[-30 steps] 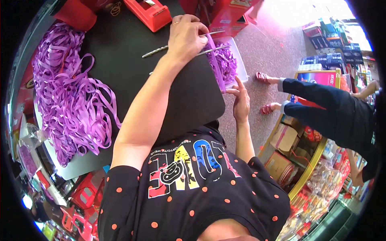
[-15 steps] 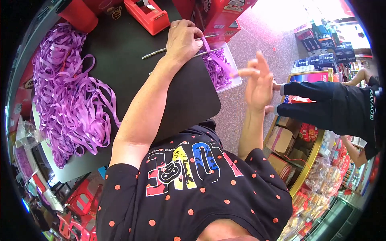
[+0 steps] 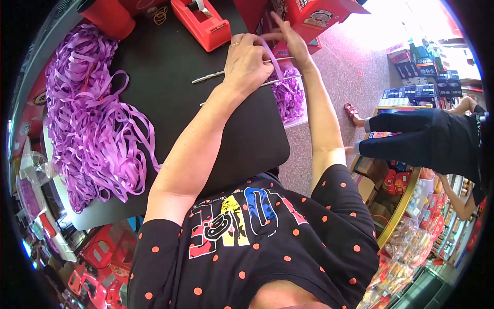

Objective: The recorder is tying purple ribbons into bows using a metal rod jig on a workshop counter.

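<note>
Our left hand (image 3: 247, 62) holds its grip closed on a purple ribbon (image 3: 271, 57) at the far right edge of the black counter (image 3: 206, 118); our right hand (image 3: 288, 33) pinches the same strip just beyond. Two metal rods (image 3: 208, 78) lie under the hands. A ribbon heap (image 3: 92, 118) fills the left, a red tape dispenser (image 3: 200, 20) sits far.

A red tape dispenser (image 3: 201, 21) sits just left of the fingers, a red box (image 3: 314, 13) just above them, a ribbon heap (image 3: 87, 113) far left.
</note>
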Motion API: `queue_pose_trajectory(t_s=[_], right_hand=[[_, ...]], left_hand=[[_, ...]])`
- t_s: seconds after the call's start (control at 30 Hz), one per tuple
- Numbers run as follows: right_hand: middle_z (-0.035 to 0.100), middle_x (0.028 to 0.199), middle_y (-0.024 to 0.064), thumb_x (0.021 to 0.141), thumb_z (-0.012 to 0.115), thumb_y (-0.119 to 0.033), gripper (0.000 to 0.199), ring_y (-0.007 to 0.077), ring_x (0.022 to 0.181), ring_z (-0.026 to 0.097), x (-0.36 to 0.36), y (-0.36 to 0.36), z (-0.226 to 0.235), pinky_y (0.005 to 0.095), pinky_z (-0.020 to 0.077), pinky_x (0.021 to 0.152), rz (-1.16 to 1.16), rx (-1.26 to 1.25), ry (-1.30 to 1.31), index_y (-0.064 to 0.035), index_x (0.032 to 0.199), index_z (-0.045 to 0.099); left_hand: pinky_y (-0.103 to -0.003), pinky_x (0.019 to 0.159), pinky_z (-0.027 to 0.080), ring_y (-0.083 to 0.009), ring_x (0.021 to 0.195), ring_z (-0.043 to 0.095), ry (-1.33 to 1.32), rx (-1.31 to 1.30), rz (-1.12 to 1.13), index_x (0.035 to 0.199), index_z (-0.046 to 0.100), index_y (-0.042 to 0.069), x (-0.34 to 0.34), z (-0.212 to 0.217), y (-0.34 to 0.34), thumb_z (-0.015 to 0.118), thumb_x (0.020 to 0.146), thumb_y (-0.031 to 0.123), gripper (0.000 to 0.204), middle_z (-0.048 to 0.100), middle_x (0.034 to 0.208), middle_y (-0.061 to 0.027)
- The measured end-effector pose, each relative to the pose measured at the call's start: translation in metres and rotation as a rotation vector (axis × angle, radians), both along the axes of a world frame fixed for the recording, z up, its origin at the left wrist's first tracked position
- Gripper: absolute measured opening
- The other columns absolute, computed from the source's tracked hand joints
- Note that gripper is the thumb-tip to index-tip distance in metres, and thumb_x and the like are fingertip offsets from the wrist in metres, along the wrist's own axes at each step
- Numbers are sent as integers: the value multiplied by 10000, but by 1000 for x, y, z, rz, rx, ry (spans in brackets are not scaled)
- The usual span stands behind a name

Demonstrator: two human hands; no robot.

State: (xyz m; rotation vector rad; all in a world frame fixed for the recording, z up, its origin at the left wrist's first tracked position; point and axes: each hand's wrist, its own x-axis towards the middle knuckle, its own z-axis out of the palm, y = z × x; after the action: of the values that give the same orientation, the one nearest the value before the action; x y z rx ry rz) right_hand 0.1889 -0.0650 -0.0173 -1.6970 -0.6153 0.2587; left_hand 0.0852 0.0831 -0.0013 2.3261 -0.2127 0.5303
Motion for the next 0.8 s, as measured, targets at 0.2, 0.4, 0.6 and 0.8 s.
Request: queue_pose_trajectory(t_s=[0.2,0.4,0.6,0.8], right_hand=[[667,960,130,1008,244,-383,557,182,974,597,-51,-44,-49,326,388,956,-127,-72,-22,-11,1421,268],[643,999,170,1010,286,-267,365,217,992,600,-150,-37,-44,327,396,949,-439,326,182,15,1143,477],[638,966,154,997,335,-247,334,172,857,578,-165,-21,-7,296,407,848,-564,355,152,-4,904,544],[624,774,76,980,393,-342,383,147,737,532,-152,-31,14,294,416,727,-592,66,195,-11,941,581]], left_hand=[[-371,968,374,-301,1104,458,45,-3,-1,745,710,54,0,3,-3,697,644,153,142,583,1111,-101],[-398,953,396,-342,1091,484,96,27,30,908,696,55,2,12,-5,683,671,142,253,563,1133,-172],[-334,730,495,-225,743,598,394,-760,-107,923,653,-6,-6,62,-33,583,765,126,218,630,802,-121],[-363,749,485,-223,811,568,1016,-1110,-195,906,587,0,-67,36,-57,508,814,161,202,587,863,-122]])
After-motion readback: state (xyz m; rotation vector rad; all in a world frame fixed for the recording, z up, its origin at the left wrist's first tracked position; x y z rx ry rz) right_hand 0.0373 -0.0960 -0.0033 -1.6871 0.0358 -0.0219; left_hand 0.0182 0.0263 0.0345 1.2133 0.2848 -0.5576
